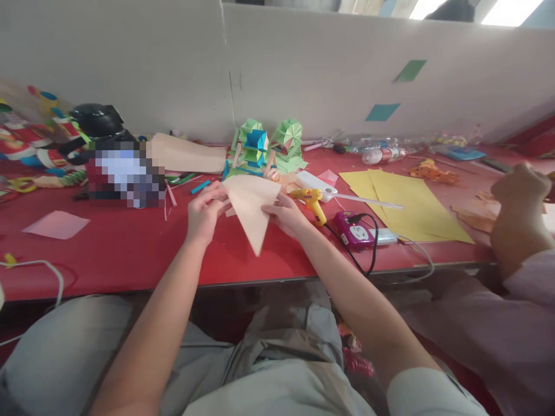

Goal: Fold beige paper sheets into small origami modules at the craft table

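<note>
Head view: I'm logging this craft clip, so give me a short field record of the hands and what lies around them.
left hand: pinches the left edge of the peach paper triangle
right hand: grips the triangle's right edge
triangle: held above the red table, point down
near right: yellow glue gun, purple power strip, yellow sheets
behind: green paper models
far right: another person's hand

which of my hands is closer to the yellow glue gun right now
Right. Your right hand holds the peach paper triangle just left of the yellow glue gun, nearly touching it. Your left hand grips the paper's far side, farther away.
</note>
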Demonstrator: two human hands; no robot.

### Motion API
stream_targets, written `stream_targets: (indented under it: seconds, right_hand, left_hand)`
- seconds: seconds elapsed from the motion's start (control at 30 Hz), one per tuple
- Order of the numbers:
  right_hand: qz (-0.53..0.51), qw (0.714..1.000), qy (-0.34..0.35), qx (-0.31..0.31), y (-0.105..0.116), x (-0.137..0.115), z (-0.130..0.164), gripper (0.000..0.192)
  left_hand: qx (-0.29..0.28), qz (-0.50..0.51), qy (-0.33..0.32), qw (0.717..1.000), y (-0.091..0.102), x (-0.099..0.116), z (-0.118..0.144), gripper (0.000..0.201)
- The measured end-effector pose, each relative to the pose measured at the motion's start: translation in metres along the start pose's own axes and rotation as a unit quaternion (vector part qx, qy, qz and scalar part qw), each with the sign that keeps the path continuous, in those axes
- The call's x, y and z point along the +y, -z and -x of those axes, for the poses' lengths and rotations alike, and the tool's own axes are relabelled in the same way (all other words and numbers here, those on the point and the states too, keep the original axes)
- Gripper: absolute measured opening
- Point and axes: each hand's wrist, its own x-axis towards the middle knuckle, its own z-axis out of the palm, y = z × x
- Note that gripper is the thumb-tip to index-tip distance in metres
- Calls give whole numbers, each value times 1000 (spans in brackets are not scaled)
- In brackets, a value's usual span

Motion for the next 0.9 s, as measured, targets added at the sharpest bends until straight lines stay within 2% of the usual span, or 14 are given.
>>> stream_targets:
  seconds: [0.07, 0.17, 0.23, 0.3, 0.5, 0.6, 0.67, 0.8, 0.9]
  right_hand:
    - [15, 1000, 10, 5, 1, 2, -2, 47]
    - [49, 999, 13, -17, 3, 1, -3, 45]
    - [54, 998, 11, -24, 4, -1, -2, 46]
    - [49, 998, 10, -27, 5, -2, -2, 50]
    - [77, 996, 49, -3, 9, -2, -3, 44]
    - [89, 994, 63, 9, 9, -2, -3, 42]
    - [93, 993, 70, 22, 9, -2, -2, 34]
    - [95, 992, 66, 51, 10, -4, -2, 21]
    - [97, 992, 58, 50, 12, -8, -2, 14]
  left_hand:
    - [22, 76, 71, 994, -1, 4, -1, 30]
    - [36, 83, 117, 989, -1, 7, -1, 49]
    - [8, 56, 123, 991, 0, 7, 0, 53]
    - [-11, 35, 114, 993, 0, 7, 1, 48]
    - [6, 15, 120, 993, 5, 7, -1, 41]
    - [-31, 17, 120, 992, 10, 10, -3, 46]
    - [-57, 22, 121, 991, 15, 11, -4, 46]
    - [-104, 24, 139, 985, 26, 17, -5, 25]
    - [-179, 33, 167, 969, 33, 24, -6, 17]
